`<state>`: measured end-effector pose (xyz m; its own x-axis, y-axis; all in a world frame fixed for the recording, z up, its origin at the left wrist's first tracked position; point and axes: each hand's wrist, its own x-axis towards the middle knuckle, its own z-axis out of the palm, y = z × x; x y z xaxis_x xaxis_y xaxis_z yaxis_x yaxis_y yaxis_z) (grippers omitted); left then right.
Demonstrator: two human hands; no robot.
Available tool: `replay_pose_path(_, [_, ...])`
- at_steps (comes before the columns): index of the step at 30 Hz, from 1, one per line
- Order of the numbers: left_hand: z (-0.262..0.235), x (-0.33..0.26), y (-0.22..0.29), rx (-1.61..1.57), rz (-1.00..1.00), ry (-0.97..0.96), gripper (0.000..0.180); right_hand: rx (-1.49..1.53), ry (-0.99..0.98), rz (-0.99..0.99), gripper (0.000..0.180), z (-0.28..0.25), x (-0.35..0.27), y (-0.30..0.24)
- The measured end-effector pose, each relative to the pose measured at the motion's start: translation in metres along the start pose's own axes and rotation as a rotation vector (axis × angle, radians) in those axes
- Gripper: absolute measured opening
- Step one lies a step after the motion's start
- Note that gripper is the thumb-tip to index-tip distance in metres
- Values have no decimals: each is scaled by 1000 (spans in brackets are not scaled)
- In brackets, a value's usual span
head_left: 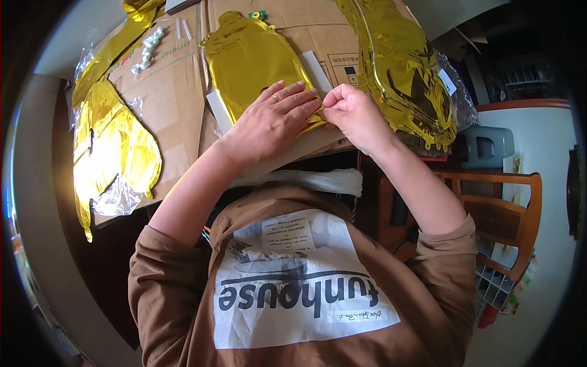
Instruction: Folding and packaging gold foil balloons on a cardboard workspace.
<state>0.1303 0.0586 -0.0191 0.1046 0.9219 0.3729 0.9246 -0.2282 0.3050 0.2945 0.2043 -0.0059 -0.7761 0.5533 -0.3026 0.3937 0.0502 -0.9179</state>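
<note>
A flat gold foil balloon (251,67) lies in the middle of the cardboard, over a white sheet (218,112) whose edges stick out at both sides. My left hand (275,116), with a ring on one finger, rests palm down across the balloon's near end, its fingers stretched out. At the near right corner of the foil, my right hand (354,116) is closed, thumb and fingertips pinching the balloon's edge. The fingertips of both hands almost meet there. What lies under my left palm is hidden.
More gold foil balloons lie on the left (116,140) and right (403,79), with clear plastic wrap around them. White knotted bits (147,52) and two white strips (183,29) lie on the cardboard (177,104). A white strand bundle (306,181) hangs by the near edge. A wooden chair (520,226) stands right.
</note>
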Motion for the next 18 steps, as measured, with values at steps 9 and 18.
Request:
replay_pose_path(9, [2,-8,3,-13,-31,-45,45,-277,84,-163,14,9,-10,-6])
replay_pose_path(18, [6,-7,5,21,-41,-24,41,-426,158,-163,21,13,-22,-23])
